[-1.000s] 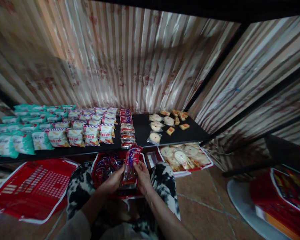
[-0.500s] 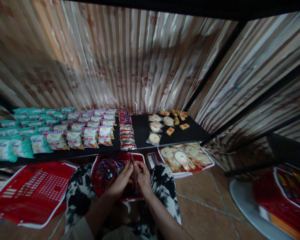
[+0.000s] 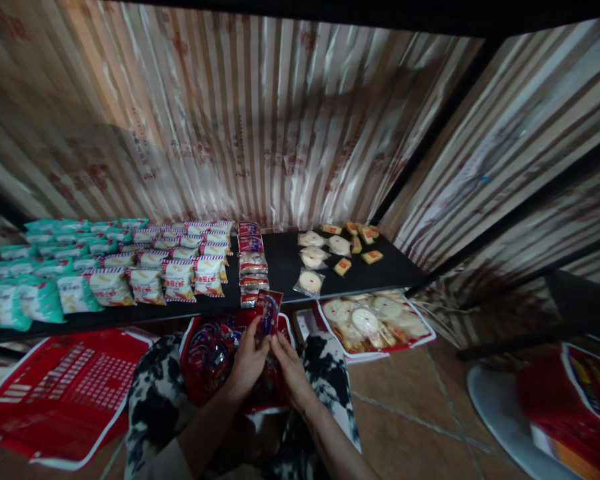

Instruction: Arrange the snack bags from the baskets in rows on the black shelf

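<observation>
A small red and blue snack packet [image 3: 269,311] stands upright between my hands, its printed face toward me. My left hand [image 3: 250,357] pinches its lower left part. The fingers of my right hand [image 3: 286,360] close on its lower right edge. Below them, between my knees, sits a red basket [image 3: 186,373] filled with dark, shiny packets [image 3: 215,347]. Just beyond my hands, a column of matching red packets [image 3: 253,261] lies on the black shelf [image 3: 285,263].
Left on the shelf stand rows of white snack bags [image 3: 179,280] and teal bags [image 3: 40,300]. Round wrapped crackers [image 3: 310,283] and small yellow packets [image 3: 372,256] lie at right. A basket of crackers [image 3: 365,320], a red basket [image 3: 75,380] and another basket [image 3: 550,393] flank me.
The packet was edge-on and low between my hands. It has been raised and turned so its printed face shows. My view has shifted slightly.
</observation>
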The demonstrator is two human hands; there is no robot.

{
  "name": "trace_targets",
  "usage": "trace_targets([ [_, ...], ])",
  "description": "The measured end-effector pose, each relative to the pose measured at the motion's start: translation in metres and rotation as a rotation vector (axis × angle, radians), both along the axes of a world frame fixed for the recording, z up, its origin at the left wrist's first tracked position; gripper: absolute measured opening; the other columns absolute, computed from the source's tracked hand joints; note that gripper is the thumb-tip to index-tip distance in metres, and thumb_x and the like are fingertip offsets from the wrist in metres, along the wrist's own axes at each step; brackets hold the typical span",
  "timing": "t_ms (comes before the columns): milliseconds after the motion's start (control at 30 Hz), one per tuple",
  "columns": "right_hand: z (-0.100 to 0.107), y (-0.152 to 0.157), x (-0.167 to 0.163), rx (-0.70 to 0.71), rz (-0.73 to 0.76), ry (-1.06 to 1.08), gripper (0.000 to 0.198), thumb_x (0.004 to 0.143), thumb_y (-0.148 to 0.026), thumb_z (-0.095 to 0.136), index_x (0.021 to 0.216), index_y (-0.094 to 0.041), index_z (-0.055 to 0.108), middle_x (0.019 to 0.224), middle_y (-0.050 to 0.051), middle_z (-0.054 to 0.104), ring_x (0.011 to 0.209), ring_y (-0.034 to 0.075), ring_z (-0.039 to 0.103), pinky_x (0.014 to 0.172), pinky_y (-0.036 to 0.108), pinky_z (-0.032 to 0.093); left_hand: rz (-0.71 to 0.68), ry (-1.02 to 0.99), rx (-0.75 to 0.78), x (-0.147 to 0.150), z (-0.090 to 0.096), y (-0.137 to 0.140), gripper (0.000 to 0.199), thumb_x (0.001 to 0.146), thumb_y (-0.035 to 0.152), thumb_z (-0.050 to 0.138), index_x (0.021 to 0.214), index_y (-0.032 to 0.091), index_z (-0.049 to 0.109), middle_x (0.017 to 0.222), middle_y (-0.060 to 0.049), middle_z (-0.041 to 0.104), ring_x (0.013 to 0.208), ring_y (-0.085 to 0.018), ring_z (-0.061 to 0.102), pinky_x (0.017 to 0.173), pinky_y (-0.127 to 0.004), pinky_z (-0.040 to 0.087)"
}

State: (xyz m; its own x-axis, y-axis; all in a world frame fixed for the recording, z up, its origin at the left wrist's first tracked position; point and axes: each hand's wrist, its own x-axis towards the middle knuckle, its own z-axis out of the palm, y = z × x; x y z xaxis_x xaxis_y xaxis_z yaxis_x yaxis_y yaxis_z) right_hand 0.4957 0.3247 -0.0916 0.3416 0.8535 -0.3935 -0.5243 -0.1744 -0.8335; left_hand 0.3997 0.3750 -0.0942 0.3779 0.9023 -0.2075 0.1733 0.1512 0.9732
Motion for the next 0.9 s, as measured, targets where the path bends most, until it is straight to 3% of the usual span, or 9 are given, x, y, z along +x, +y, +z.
trace_targets([
  [133, 0.002, 0.004, 0.004, 0.109, 0.088, 0.007, 0.046, 0.062, -0.052, 0.074, 0.095, -0.021, 0.067, 0.091, 0.006, 0.072, 0.088, 0.024, 0.066, 0.079, 0.036, 0.051, 0.046, 0.035, 0.052, 0.002, 0.001, 0.006, 0.048, 0.078, 0.022, 0.053, 0.126, 0.024, 0.049, 0.122, -0.007, 0.058, 0.105, -0.019, 0.057, 0.091, -0.033, 0.045],
  [300, 0.013, 0.012, 0.02, 0.057, 0.047, -0.02, 0.044, 0.057, -0.053, 0.076, 0.084, -0.019, 0.066, 0.072, 0.004, 0.071, 0.069, 0.023, 0.067, 0.066, 0.035, 0.052, 0.019, 0.185, 0.106, 0.0, 0.006, 0.012, 0.051, 0.075, 0.018, 0.051, 0.126, 0.023, 0.05, 0.125, -0.007, 0.056, 0.101, -0.018, 0.057, 0.095, -0.033, 0.042],
  [467, 0.025, 0.027, 0.036, 0.089, 0.068, -0.015, 0.046, 0.057, -0.05, 0.077, 0.09, -0.02, 0.066, 0.076, 0.005, 0.072, 0.07, 0.024, 0.067, 0.064, 0.035, 0.052, 0.017, 0.188, 0.073, 0.003, 0.006, 0.019, 0.062, 0.073, 0.021, 0.055, 0.133, 0.017, 0.041, 0.106, -0.009, 0.065, 0.092, -0.019, 0.06, 0.084, -0.031, 0.047],
  [567, 0.031, 0.04, 0.042, 0.076, 0.105, -0.036, 0.044, 0.057, -0.05, 0.077, 0.087, -0.02, 0.065, 0.075, 0.005, 0.072, 0.069, 0.025, 0.068, 0.063, 0.035, 0.052, 0.09, 0.124, 0.05, 0.01, 0.006, 0.026, 0.061, 0.072, 0.021, 0.056, 0.131, 0.016, 0.043, 0.096, -0.007, 0.066, 0.075, -0.016, 0.061, 0.073, -0.03, 0.049],
  [667, 0.034, 0.054, 0.045, 0.092, 0.101, -0.016, 0.043, 0.059, -0.048, 0.077, 0.09, -0.021, 0.064, 0.079, 0.005, 0.073, 0.071, 0.024, 0.068, 0.064, 0.035, 0.052, 0.175, 0.048, 0.064, 0.016, 0.007, 0.038, 0.057, 0.071, 0.021, 0.058, 0.126, 0.017, 0.047, 0.093, -0.005, 0.064, 0.072, -0.014, 0.06, 0.07, -0.028, 0.05],
  [900, 0.017, 0.09, 0.051, 0.135, 0.011, -0.099, 0.058, 0.063, -0.04, 0.075, 0.114, -0.02, 0.055, 0.095, 0.008, 0.072, 0.078, 0.022, 0.068, 0.071, 0.034, 0.052, 0.318, -0.045, 0.099, 0.023, 0.001, 0.075, 0.055, 0.072, 0.023, 0.062, 0.125, 0.021, 0.049, 0.097, -0.004, 0.063, 0.076, -0.013, 0.06, 0.074, -0.027, 0.05],
])
